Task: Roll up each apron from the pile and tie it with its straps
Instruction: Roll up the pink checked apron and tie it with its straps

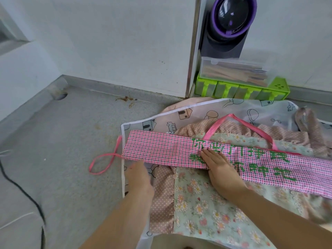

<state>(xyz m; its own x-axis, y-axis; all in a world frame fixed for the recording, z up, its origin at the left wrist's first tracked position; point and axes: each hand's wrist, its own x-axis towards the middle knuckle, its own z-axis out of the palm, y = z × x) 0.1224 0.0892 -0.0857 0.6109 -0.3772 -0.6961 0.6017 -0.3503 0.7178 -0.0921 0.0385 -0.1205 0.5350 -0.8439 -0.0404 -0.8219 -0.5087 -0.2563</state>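
Item under inspection: one pink checked apron (161, 150), folded into a long flat band. It lies on top of the pile at a slight slant, its far-right end running out of view. The cloth is a fine pink, white and dark check. Large green lettering (251, 159) in two rows is printed on the right half of the apron. The band's edges are fairly straight, and the left end is square.

Straps: a thin pink waist strap (106, 162) leaves the apron's left end and lies in a loose loop on the grey table (71, 141). A wider pink neck strap (233, 121) arches up behind the apron's upper edge.

Hands: my right hand (218, 166) lies flat on the middle of the apron, fingers straight and together, palm down on the lettering. My left hand (139, 177) is at the apron's lower edge near its left end. It is blurred, and I cannot tell whether its fingers grip the edge or only touch it.

Beneath the apron: a floral apron (197, 203), a dotted brown one (161, 191) and a see-through one with drawn houses (161, 119).

Behind the apron, against the wall, stands a green rack (242, 88). To the apron's left, a black cable (27, 191) crosses the table.
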